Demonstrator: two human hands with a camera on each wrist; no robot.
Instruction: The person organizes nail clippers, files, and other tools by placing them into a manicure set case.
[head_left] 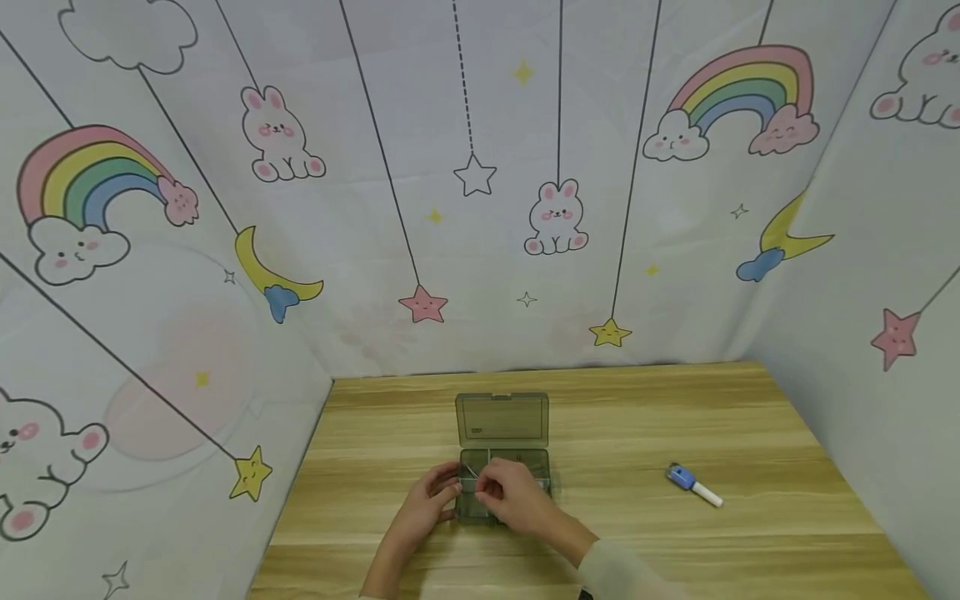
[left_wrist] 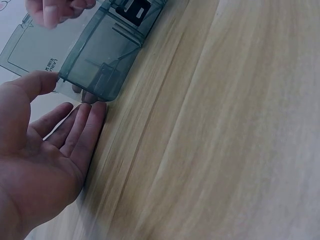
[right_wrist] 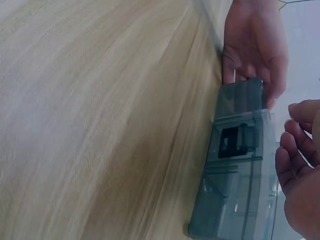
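A translucent grey-green plastic storage box with inner dividers stands on the table, its hinged lid raised at the back. My left hand holds the box's left end. In the left wrist view the thumb lies at the top corner and the other fingers touch the end wall lower down. Over the compartments, my right hand pinches a thin pale piece between thumb and fingertips; its kind is too small to tell. A black latch shows on the box's front wall.
A small blue-and-white tool with a dark end lies to the right on the wood-grain table. White cloth walls with cartoon prints enclose the table at the back and both sides.
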